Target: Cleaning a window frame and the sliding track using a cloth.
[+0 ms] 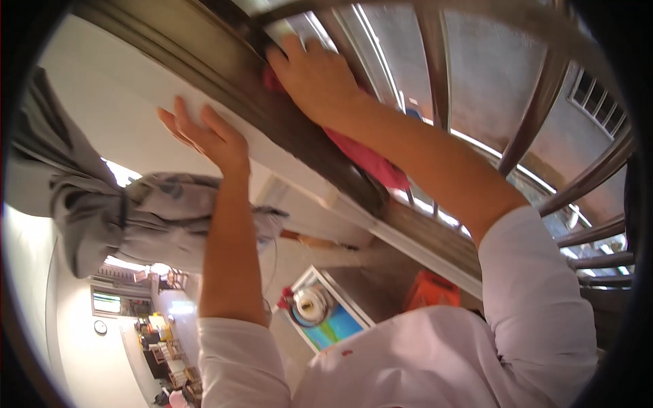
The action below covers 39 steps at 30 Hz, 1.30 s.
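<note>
My right hand [319,76] reaches up to the dark frame [306,130] of a window, its fingers curled at the frame's edge. A pinkish-red cloth [367,158] lies along that frame under my hand and forearm, and a bit of it shows beside my fingers. My palm hides how much of the cloth is gripped. My left hand [209,135] is raised before the white wall [127,92], fingers spread, with nothing in it. Whether its fingertips touch the wall I cannot tell.
Curved metal window bars [436,66] rise beyond my right arm. A tied grey curtain [163,219] hangs by my left forearm. Below are a table with a blue picture top [344,316], a round whitish appliance [308,306] and an orange plastic stool [433,290]. A wall clock [100,327] hangs farther off.
</note>
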Each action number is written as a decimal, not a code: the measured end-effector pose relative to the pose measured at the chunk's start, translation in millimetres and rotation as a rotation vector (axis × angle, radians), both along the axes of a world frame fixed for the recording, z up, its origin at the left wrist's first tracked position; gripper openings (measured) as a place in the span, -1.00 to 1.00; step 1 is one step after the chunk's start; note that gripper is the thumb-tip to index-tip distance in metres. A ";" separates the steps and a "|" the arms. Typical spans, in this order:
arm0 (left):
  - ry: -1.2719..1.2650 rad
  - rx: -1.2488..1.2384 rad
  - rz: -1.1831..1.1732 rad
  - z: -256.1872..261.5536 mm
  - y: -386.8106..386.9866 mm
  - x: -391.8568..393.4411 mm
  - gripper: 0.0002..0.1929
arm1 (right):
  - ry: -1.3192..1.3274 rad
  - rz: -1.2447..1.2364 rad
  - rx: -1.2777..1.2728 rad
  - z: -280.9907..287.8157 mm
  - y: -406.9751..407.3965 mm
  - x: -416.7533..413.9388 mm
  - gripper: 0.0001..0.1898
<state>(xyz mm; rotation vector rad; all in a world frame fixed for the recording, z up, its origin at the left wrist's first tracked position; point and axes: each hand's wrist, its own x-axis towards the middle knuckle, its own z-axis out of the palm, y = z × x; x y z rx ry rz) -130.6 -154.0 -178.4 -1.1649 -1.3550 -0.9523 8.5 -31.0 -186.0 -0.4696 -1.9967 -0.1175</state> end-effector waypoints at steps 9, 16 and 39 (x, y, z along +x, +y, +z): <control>-0.022 0.004 -0.107 -7.1 5.8 -2.1 -0.50 | -0.317 0.279 0.252 -164.4 22.0 18.0 -0.62; 0.022 -0.005 -0.145 -5.8 2.6 -5.2 -0.51 | -0.803 0.197 0.005 -207.7 4.7 22.3 -0.54; -0.129 0.027 -0.019 -7.8 -3.3 12.2 -0.55 | 0.501 0.754 -0.961 -26.4 -26.0 55.6 -0.72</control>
